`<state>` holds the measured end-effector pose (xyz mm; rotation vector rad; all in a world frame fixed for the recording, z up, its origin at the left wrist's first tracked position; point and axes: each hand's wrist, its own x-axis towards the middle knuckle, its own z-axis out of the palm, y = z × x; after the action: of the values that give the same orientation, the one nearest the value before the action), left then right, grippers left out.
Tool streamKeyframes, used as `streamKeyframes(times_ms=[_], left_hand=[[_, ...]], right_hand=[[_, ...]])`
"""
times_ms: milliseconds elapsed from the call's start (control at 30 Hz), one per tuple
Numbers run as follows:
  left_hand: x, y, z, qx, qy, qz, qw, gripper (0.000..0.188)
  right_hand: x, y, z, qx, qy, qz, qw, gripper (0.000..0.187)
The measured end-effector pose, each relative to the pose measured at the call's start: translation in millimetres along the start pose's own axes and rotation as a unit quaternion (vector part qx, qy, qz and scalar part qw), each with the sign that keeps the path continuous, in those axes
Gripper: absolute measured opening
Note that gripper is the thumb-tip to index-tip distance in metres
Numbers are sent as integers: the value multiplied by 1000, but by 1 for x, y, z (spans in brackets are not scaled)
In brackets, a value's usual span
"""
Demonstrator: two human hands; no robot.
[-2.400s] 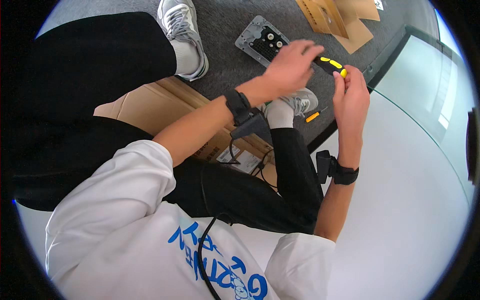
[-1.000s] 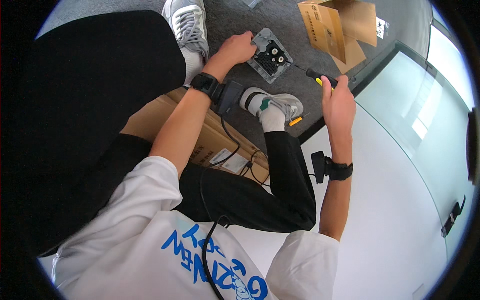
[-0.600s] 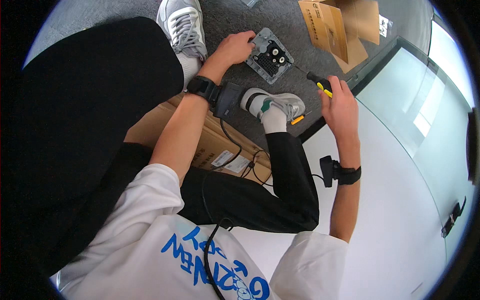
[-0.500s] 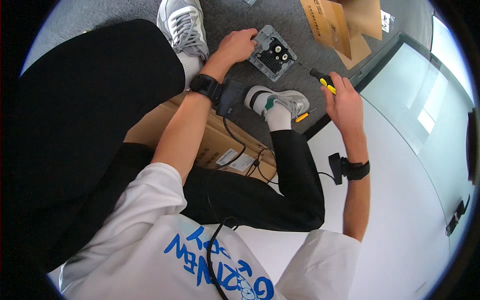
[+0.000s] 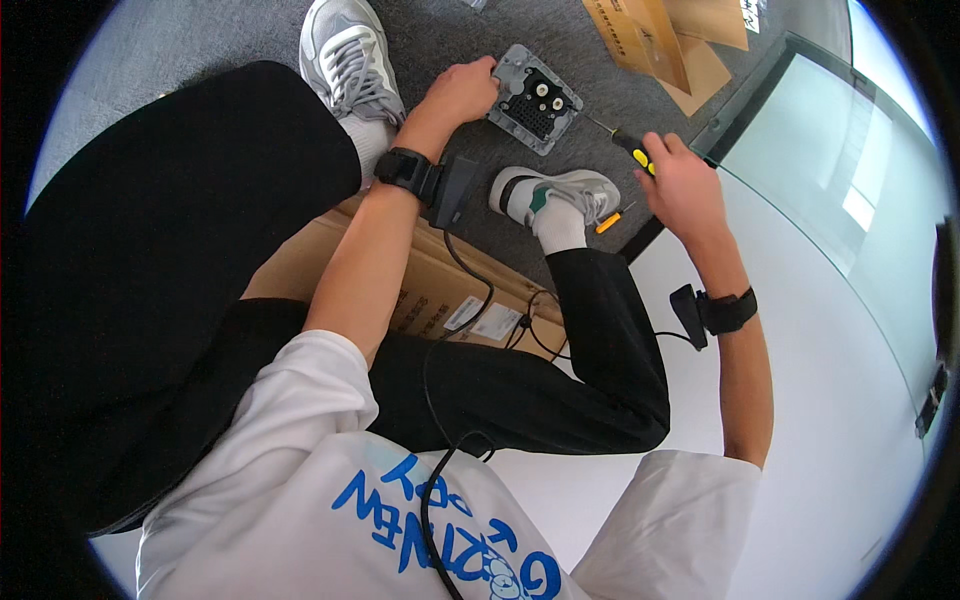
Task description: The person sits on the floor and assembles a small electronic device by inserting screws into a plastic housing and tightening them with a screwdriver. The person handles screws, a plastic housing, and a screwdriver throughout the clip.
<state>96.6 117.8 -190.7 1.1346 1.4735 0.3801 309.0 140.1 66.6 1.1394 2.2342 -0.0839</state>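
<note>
On grey carpet, square ribbed plate (image 5: pixel 534 98)

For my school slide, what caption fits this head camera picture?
Left hand steadies a grey socket plate; right hand holds a screwdriver.

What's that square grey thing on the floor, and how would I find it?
Start at the dark grey carpet by the two sneakers. Past the white sneaker, the left hand touches a square grey socket plate. Unlike the flat brown cardboard nearby, it has dark sockets and round holes.
</note>
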Motion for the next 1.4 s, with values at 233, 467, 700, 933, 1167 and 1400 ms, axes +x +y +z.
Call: streamKeyframes(times_ms=[233,467,700,933,1167,1400], left_hand=[[4,-11,2,-80,-90,48,992,36],[-8,1,-2,-195,-92,2,976,31],[-2,-4,4,-213,-72,49,973,31],[-6,-15,15,-260,-86,20,962,30],[-6,-6,9,-186,-68,10,980,27],[-9,-3,2,-157,-94,10,983,29]], right_hand=[[9,9,11,-85,52,-115,988,21],[4,11,19,-62,62,-92,992,20],[18,16,13,2,30,-24,999,25],[19,10,15,113,-28,131,985,40],[16,5,14,55,-67,160,983,35],[33,3,-7,-97,-67,-132,984,33]])
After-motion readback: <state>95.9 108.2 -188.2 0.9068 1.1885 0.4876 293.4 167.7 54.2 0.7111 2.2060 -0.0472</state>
